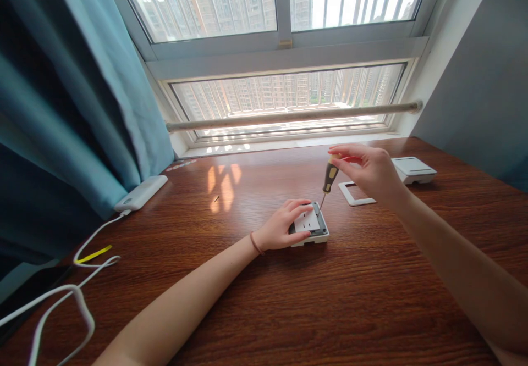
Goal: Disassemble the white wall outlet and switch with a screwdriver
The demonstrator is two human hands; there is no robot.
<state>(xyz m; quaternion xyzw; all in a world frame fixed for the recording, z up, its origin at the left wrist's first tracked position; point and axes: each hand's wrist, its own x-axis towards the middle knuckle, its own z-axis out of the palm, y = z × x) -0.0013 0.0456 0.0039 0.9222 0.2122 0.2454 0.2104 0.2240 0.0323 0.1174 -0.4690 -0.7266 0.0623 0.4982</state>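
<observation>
A white wall socket (307,222) with a dark grey inner frame lies on its white back box on the wooden table. My left hand (284,226) holds it from the left, thumb along the near edge and fingers across the far side. Above its right part, my right hand (365,168) pinches the top of a screwdriver (330,177) with a black and yellow handle. The screwdriver stands nearly upright, slightly tilted, its tip down at the frame's right edge. Whether the tip sits in a screw is too small to tell.
A white cover frame (350,194) lies right of the socket, partly behind my right hand. Beyond it is another white switch or socket unit (413,168). At left are a white power strip (142,194), its cable (88,245) and a yellow strip (94,254). A small screw-like piece (216,198) lies mid-table.
</observation>
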